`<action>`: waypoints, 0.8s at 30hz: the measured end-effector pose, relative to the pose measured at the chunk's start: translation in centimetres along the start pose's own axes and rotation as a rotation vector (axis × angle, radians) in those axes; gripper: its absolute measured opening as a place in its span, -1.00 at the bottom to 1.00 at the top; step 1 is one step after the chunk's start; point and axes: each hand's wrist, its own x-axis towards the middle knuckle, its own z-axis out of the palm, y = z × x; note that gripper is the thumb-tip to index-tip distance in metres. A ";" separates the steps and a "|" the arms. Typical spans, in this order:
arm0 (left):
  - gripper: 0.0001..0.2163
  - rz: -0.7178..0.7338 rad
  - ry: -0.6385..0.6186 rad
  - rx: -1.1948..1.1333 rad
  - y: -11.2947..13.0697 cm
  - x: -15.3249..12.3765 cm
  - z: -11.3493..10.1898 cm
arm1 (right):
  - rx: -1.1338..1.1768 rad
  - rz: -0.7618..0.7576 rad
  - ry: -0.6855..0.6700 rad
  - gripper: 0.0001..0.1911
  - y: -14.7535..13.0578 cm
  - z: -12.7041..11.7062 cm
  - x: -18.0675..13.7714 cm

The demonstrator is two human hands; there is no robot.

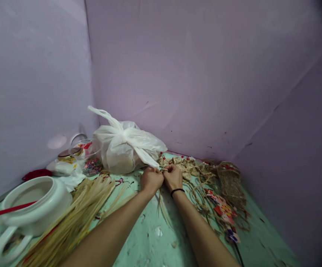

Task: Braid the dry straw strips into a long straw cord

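My left hand and my right hand meet at the middle of the green tabletop, fingers closed. Between their fingertips they pinch a small straw braid, partly hidden by the fingers. Thin loose straw ends trail from it toward me. A black band circles my right wrist. Just behind my left hand bulges a knotted white plastic bag. Beyond my right hand lie braided straw pieces with red and white beads near them.
At left, a bundle of dry straw lies beside a white handled pot with a red stick across it. Behind are a clear tub and a lidded jar. Twine and a floral-covered object lie right, near the walls.
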 end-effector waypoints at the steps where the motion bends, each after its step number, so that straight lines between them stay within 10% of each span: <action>1: -0.78 -0.016 -0.003 0.004 0.0 0.3 0.2 | -0.005 0.011 0.009 -0.87 0.0 0.2 0.1; 16: -0.75 0.007 -0.096 0.154 0.5 0.4 0.0 | 0.294 0.178 -0.192 -0.89 1.7 0.6 1.5; 24: -0.74 0.017 -0.105 0.199 0.5 0.6 0.0 | 0.048 -0.063 -0.266 -0.88 1.2 -0.6 1.2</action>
